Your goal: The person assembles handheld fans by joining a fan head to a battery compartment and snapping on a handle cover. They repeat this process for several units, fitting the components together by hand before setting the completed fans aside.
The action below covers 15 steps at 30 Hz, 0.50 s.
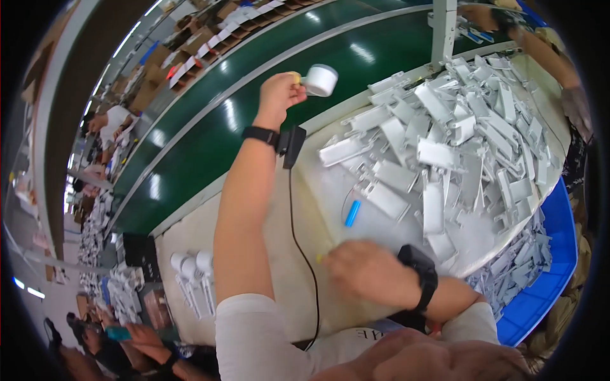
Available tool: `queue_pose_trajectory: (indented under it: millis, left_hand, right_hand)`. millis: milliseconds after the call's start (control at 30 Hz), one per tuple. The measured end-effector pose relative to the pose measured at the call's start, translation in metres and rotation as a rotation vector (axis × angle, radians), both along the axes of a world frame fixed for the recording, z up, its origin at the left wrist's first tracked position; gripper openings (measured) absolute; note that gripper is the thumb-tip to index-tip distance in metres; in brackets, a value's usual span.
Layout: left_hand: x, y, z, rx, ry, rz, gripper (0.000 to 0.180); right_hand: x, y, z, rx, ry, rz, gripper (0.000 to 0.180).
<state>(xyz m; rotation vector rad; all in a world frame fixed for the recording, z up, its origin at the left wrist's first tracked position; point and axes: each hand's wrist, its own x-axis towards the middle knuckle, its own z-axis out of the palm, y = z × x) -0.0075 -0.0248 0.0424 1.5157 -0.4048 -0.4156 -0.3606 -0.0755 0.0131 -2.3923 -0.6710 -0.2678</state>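
Observation:
My left hand [277,96] is stretched out over the green conveyor belt [248,117]. Its fingers are closed on a white round-headed plastic part [321,80], gripped at one side; a small yellow cover shows at a fingertip. Low over the cream worktop [260,222], my right hand [372,272] is blurred by motion, with a yellow spot at its fingertips. Whether it holds anything is hidden. Beyond the right hand lies a blue cylindrical battery [352,213] with a thin wire, beside a large heap of white plastic housings [438,152].
Several white round-headed parts with long handles [194,279] lie left of my left arm. A blue bin [559,254] of similar housings stands at the right. A metal post [443,32] rises at the belt's near edge. A dark cable [295,235] hangs from my left wrist. Other people work nearby.

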Motion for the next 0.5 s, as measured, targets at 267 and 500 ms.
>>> queue_pose_trajectory:
  millis: [267, 500]
  left_hand:
    - [-0.077, 0.097, -0.016, 0.505, -0.223, 0.07, 0.027]
    - [-0.054, 0.056, -0.048, 0.677, -0.977, 0.174, 0.034]
  right_hand:
    - [0.019, 0.016, 0.006, 0.231, -0.175, -0.192, 0.04]
    - [0.018, 0.031, -0.015, 0.071, -0.159, 0.011, 0.032]
